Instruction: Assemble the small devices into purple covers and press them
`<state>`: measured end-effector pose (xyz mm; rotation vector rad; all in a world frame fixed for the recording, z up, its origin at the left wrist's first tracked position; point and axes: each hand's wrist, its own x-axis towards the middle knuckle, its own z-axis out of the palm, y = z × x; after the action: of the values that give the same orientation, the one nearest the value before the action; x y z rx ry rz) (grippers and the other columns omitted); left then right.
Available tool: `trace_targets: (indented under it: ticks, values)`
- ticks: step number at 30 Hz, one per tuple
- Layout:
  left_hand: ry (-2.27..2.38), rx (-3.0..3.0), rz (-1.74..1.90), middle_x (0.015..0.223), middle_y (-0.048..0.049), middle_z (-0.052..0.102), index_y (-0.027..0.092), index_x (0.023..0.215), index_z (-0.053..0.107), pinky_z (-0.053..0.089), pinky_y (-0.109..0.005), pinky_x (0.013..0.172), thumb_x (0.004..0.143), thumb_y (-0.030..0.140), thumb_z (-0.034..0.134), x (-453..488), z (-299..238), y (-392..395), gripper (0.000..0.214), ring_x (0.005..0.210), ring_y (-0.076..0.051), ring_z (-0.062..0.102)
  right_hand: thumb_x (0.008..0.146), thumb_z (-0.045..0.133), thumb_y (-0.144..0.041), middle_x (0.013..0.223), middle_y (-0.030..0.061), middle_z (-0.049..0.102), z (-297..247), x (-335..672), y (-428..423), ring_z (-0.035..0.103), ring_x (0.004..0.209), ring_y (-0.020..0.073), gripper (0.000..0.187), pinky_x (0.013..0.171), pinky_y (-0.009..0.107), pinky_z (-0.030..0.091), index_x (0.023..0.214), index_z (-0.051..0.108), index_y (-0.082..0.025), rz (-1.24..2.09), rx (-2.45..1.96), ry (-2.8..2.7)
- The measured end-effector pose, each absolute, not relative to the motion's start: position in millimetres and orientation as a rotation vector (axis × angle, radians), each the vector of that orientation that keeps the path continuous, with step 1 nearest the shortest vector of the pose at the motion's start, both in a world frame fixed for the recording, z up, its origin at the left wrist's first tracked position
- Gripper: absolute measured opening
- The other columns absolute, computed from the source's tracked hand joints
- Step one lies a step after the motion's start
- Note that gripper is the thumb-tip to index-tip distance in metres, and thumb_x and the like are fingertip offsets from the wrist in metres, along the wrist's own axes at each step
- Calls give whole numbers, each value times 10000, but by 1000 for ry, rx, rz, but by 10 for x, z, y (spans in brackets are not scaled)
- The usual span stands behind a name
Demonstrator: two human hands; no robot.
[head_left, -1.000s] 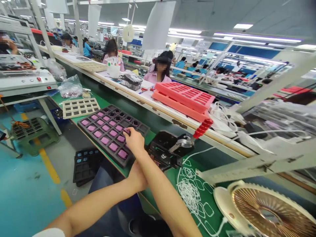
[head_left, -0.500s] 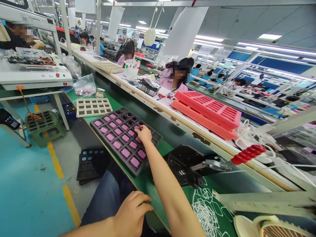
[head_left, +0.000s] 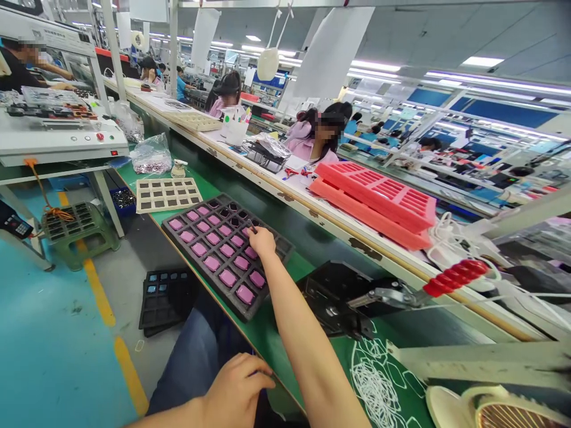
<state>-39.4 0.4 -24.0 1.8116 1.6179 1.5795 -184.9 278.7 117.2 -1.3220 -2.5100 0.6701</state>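
Note:
My right hand (head_left: 262, 242) reaches out over a dark compartment tray (head_left: 178, 238) on the green bench, its fingers pinched on a small dark part at one of the tray's cells. Many cells hold pink parts (head_left: 227, 277); the far cells hold dark parts. My left hand (head_left: 236, 392) rests low by the bench edge over my lap, fingers curled, with nothing visible in it. A black toggle press with a red handle (head_left: 455, 276) stands to the right of the tray.
A beige empty grid tray (head_left: 167, 194) lies beyond the dark tray. Red foam trays (head_left: 379, 199) are stacked on the shelf. Another black tray (head_left: 165, 297) lies on the floor. White cord loops (head_left: 379, 380) and a fan (head_left: 499, 410) sit bottom right. Other workers sit across the line.
My left hand has drawn back from under my right arm to the bench edge by my lap. My right hand has stayed on the tray while the view shifted.

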Motion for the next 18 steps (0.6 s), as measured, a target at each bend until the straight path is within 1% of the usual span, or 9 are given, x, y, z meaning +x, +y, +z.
trace_targets:
  ticks: [4,6,8,10,11,13,15,17,18]
  values:
    - [1613,1755,1505,1202,-91,756,231,1206,704,620,-411,923,874,-43,480,-398,-308,-104,485,1077,-253,722,1118,564,-361,966,70,781,1707,-1072,2175,732,958,246,312,854,331,529,1023,808,-192,582,-1155,-2474]
    - [1604,1720,1471,1222,-91,749,236,1216,704,617,-407,954,900,-53,457,-406,-339,-160,494,1115,-245,711,1107,560,-432,1064,32,786,2105,-451,1865,726,998,234,298,856,320,511,1140,800,-259,471,-1056,-2385]
    - [1586,1709,1446,1220,-91,746,238,1211,706,620,-395,969,929,-46,442,-421,-357,-182,479,1126,-232,708,1084,581,-436,1037,58,785,2556,122,1712,727,945,244,302,838,345,509,1179,805,-256,88,-910,-2070]
    - [1557,1736,1419,1222,-90,747,238,1202,711,627,-381,979,947,-34,430,-437,-364,-169,466,1135,-222,711,1095,566,-432,1004,94,780,2951,514,1787,725,933,251,342,832,369,495,1239,805,-235,-302,-1036,-1764]
    - [1543,1761,1401,1237,-90,746,241,1200,714,629,-376,991,952,-28,427,-444,-368,-157,466,1151,-220,712,1096,559,-414,1036,114,780,3097,630,1891,725,969,259,357,851,382,492,1265,798,-210,-396,-1110,-1724]
    - [1529,1840,1378,1291,-87,739,257,1216,724,629,-372,1027,965,0,440,-458,-396,-135,459,1206,-223,709,1085,571,-363,1068,133,784,3271,737,2130,725,995,262,343,859,387,496,1255,794,-165,-347,-1249,-1828]
    - [1527,1960,1407,1328,-77,736,287,1249,734,640,-361,1024,987,64,490,-488,-466,-113,422,1224,-232,719,1070,600,-303,972,108,792,3294,763,2294,729,892,236,263,816,357,515,1117,812,-154,-98,-1301,-2027]
    - [1505,2083,1500,1297,-52,755,329,1268,741,673,-326,939,1000,151,556,-540,-564,-56,371,1143,-230,760,1086,574,-259,937,59,793,3174,781,2323,735,851,200,249,797,311,538,1018,798,-177,74,-1167,-2134]
    - [1482,2122,1526,1271,-34,764,351,1258,745,682,-316,903,1004,170,561,-569,-606,-9,362,1099,-223,774,1072,590,-223,985,37,796,3062,792,2287,743,911,188,201,839,292,551,1037,785,-189,76,-1064,-2131]
